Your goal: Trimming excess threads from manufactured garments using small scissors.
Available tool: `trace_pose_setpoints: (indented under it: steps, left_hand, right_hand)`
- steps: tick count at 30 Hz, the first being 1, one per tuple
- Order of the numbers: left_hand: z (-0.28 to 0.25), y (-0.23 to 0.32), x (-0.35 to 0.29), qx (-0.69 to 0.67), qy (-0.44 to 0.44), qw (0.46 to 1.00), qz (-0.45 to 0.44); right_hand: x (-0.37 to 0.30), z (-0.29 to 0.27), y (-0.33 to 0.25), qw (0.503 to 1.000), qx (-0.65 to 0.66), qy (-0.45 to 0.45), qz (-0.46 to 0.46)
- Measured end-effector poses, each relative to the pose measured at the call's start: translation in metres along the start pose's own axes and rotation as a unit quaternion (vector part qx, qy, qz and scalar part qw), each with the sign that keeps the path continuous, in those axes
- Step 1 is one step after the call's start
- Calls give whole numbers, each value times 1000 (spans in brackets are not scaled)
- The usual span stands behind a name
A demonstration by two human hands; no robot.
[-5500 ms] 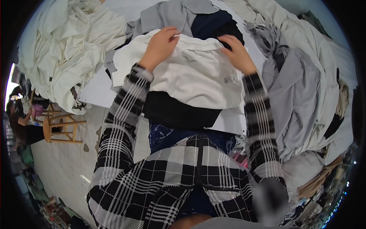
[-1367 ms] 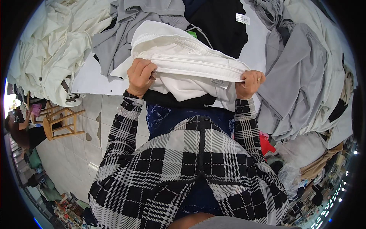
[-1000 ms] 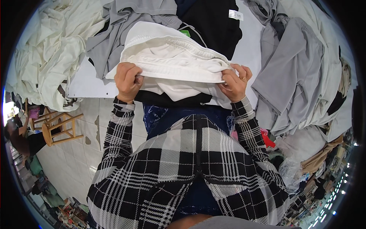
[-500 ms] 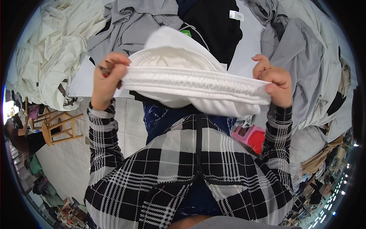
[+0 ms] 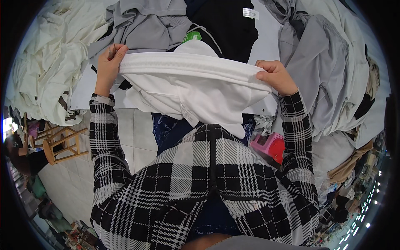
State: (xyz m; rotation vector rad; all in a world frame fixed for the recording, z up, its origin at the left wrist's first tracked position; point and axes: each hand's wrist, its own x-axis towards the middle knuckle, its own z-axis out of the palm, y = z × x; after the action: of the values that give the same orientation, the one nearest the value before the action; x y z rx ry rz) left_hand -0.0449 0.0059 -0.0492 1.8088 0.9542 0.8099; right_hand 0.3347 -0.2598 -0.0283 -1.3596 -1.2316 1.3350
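Note:
A white garment [image 5: 208,89] with a wide elastic waistband hangs stretched between my two hands, above the near edge of the table. My left hand [image 5: 110,64] pinches the left end of the waistband. A small dark thing shows at its fingers, too small to name. At the other end my right hand [image 5: 278,77] is closed on the band, thumb on top. The band runs almost straight, dipping a little to the right. Below it the cloth falls in loose folds towards my lap, and a white part also shows beyond the band.
On the white table [image 5: 266,46] lie grey garments [image 5: 146,21] and a black garment [image 5: 225,29] with a tag. White cloth [image 5: 54,62] is heaped left, grey clothing [image 5: 312,71] right. A wooden stool [image 5: 68,146] stands on the tiled floor; a pink plastic basket [image 5: 261,143] sits by my right arm.
Both hands have moved slightly away from me and to the left. The waistband has turned so that its opening no longer shows, and the cloth now hangs on my side.

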Motion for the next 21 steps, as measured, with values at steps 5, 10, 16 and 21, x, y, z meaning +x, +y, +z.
trace_pose_setpoints:
  steps: [5,10,16,21]
  left_hand:
    - [5,-9,5,8,-6,1000,-17]
    - [6,-13,9,5,-10,1000,-8]
    - [9,-9,9,27,-18,999,-11]
    - [17,-3,6,13,-28,1000,-2]
  right_hand:
    - [5,4,1,999,17,43,24]
    - [6,5,12,989,98,94,49]
    - [4,2,14,981,148,96,81]
    - [6,8,17,989,99,96,46]
